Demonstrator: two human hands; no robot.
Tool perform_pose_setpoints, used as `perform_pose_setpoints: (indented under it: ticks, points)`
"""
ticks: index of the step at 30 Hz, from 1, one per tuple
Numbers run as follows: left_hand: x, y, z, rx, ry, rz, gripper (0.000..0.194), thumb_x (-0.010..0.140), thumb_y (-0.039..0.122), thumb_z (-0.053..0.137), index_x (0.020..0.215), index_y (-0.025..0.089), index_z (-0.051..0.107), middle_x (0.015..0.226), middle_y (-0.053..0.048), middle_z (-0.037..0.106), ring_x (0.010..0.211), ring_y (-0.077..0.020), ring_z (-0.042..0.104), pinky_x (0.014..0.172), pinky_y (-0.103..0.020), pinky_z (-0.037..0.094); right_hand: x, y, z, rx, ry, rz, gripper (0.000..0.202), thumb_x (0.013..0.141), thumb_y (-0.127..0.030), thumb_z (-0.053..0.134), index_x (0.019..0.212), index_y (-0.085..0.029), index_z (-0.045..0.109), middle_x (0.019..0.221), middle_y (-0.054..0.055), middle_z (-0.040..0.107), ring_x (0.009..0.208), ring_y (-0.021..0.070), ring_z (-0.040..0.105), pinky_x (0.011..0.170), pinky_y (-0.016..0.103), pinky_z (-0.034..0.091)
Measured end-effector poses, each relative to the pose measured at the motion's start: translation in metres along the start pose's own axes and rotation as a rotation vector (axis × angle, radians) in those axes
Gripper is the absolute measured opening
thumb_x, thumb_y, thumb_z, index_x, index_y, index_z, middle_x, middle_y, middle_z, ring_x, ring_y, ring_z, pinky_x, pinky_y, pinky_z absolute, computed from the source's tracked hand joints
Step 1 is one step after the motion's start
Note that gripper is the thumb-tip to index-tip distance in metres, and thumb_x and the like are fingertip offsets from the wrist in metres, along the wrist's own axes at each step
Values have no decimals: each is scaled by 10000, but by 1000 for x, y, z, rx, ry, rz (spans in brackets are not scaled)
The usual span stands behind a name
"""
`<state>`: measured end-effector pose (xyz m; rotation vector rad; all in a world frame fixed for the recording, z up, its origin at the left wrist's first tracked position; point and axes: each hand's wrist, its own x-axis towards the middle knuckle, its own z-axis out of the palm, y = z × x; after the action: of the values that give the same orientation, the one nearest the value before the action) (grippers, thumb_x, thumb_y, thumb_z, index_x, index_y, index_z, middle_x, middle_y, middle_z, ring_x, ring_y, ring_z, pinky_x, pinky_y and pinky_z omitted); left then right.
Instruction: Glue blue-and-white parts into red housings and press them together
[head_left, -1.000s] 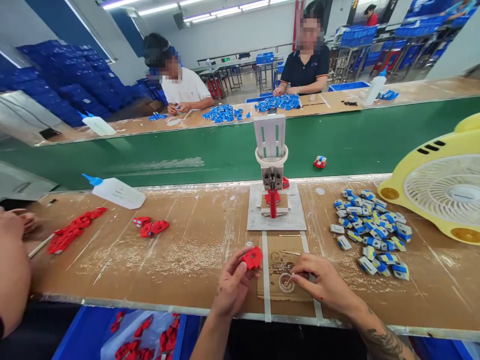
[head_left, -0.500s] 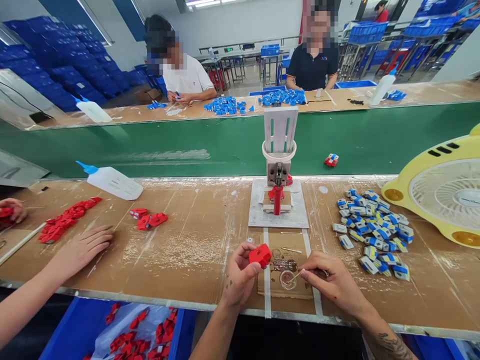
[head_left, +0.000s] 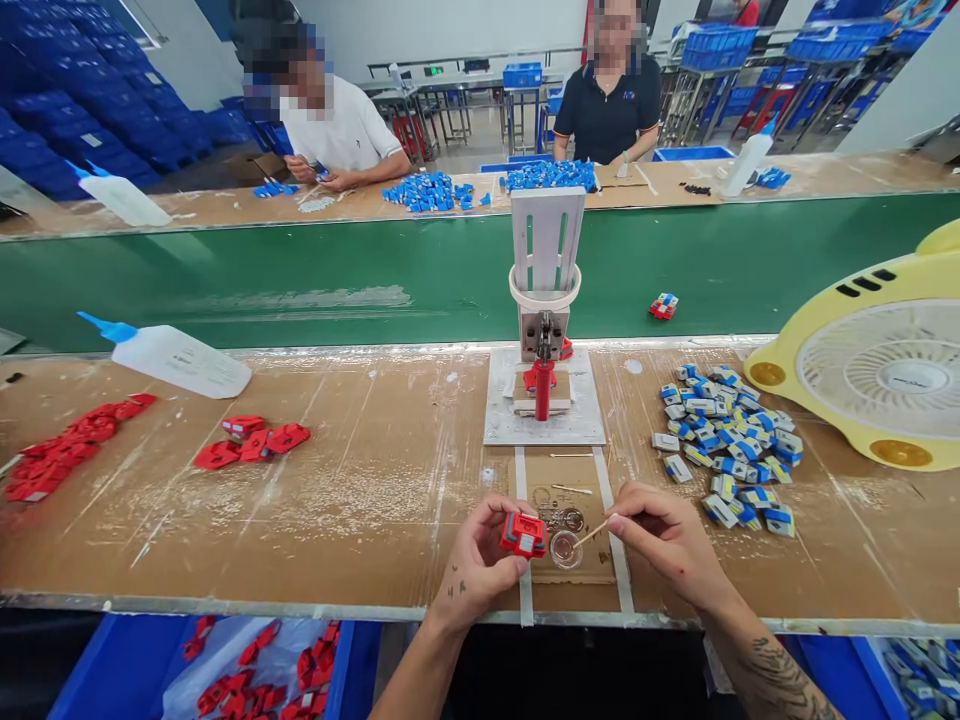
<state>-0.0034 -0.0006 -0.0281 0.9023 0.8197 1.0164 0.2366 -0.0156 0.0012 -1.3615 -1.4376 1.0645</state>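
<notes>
My left hand (head_left: 480, 565) grips a red plastic part (head_left: 523, 536) whose recessed face with a pale patch is turned up. A thin wooden stick (head_left: 592, 534) is pinched in my right hand (head_left: 664, 535); its tip is at a small clear round dish (head_left: 565, 550). The dish lies on a cardboard piece (head_left: 577, 575) taped down between two pale strips. More thin sticks lie beyond the dish. Behind them stands a metal press (head_left: 544, 330) with a red handle, and a red part sits in it.
Red parts (head_left: 262, 442) and a white glue bottle (head_left: 180, 360) are on the left. Blue-and-grey parts (head_left: 727, 440) and a yellow fan (head_left: 885, 360) are on the right. Below the table edge is a blue bin (head_left: 120, 670). Two people sit across the green divider (head_left: 300, 280).
The red part in my left hand has turned to show its recessed face. A co-worker's arm at the left has left the view, and another red part lies in the small group there.
</notes>
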Motion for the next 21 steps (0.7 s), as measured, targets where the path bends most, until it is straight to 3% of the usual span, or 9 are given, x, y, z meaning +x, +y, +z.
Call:
perform_pose_setpoints:
  ticks: [7,13,18,21]
  points:
    - [-1,-1,8,372,8,107,291,692,156,731,978,208,723,993,-75,717,922,-233,682,842,-326,551,0,-1,7,117,89,22,363,815,-536,749,647,-215,756,588,31,635,547,163,532,503,274,407]
    - [0,-3,4,618,91,270,303,726,142,676,1010,227,736,1034,-66,758,996,-249,705,892,-377,571,3,-7,9,225,157,-69,377,832,-551,747,657,-216,748,561,17,606,550,161,528,502,268,420]
    - [1,2,-6,686,222,316,274,758,179,687,1024,234,728,1035,-55,763,994,-234,721,893,-362,583,5,-3,10,136,33,-27,356,836,-503,747,642,-205,736,586,27,627,531,152,528,473,254,402]
    - [1,3,-8,702,234,299,285,748,181,702,1029,227,725,1033,-58,765,986,-234,727,875,-354,591,6,0,9,72,-13,19,367,825,-504,749,623,-199,726,584,27,628,522,148,524,469,251,401]
